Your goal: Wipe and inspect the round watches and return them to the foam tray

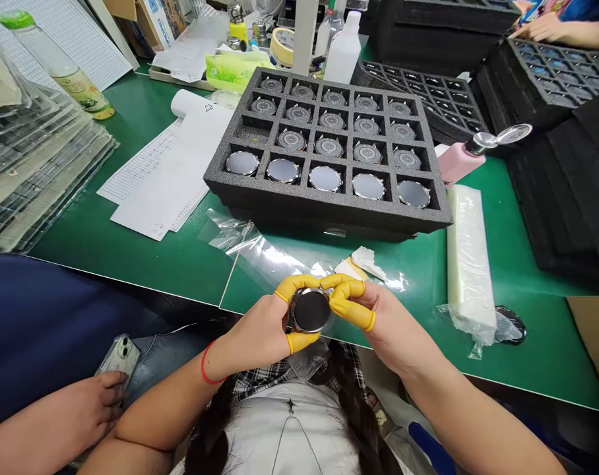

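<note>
A round watch case [312,311] with a dark glass face and metal rim is held up in front of me, face upward. My left hand [264,326], in yellow finger cots, grips it between thumb and fingers from the left side. My right hand [363,303], also wearing yellow finger cots, has its fingertips pinched together at the upper right rim of the watch. Whether those fingertips hold anything small is hidden. Beyond the hands stands a black foam tray [289,191] with watch cases in its compartments; the front row shows light faces, and one compartment at the left holds none.
Clear plastic film [260,247] and torn paper scraps [366,264] lie between hands and tray. Papers [175,171] and stacked plastic trays [37,158] are left; a pink bottle [460,161] and white wrapped block [470,257] right. A neighbour's hand [92,409] holds a phone.
</note>
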A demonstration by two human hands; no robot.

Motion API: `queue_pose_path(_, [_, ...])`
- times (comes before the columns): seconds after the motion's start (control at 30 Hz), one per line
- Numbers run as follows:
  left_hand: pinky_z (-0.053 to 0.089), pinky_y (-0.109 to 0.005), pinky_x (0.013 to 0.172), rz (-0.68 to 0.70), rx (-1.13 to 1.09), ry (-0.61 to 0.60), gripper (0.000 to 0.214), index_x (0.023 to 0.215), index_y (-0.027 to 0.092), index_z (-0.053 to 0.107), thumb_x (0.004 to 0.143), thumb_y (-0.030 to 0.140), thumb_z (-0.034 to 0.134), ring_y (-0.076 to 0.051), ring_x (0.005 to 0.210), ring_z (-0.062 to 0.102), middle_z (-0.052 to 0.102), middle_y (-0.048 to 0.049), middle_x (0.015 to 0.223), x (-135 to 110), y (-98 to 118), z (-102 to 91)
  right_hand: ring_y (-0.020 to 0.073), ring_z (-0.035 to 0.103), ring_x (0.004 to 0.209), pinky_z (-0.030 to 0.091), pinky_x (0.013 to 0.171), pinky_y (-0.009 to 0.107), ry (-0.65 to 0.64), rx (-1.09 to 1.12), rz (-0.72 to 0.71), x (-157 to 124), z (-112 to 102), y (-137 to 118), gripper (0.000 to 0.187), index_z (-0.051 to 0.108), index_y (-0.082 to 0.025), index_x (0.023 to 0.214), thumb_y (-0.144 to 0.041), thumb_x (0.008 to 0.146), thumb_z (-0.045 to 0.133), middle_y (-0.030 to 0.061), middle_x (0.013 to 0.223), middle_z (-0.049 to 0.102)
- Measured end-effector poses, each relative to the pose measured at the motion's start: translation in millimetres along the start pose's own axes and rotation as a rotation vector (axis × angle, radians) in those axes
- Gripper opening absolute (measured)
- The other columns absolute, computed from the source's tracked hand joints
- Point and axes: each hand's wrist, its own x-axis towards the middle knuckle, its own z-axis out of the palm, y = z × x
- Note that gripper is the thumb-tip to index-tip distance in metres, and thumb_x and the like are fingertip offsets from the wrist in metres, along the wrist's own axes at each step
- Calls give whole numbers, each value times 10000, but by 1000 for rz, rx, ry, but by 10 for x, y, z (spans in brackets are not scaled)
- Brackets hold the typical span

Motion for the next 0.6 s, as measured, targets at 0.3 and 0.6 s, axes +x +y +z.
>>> queue_pose_path(0.3, [547,-273,743,44,37,10,517,1261,276,453,801,264,689,-206,989,617,556,-67,1261,-3,7,-3,188,570,994,412,939,319,-5,9,-5,-29,-2,-1,198,665,-210,677,-368,724,775,20,1042,642])
queue_pose_path(0.6, [551,-274,736,27,37,10,536,1270,261,456,790,251,696,-193,935,635,595,-69,1226,-4,35,5,200,573,991,418,941,333,-22,3,-10,-18,5,-8,175,683,-217,689,-365,735,765,24,1038,660])
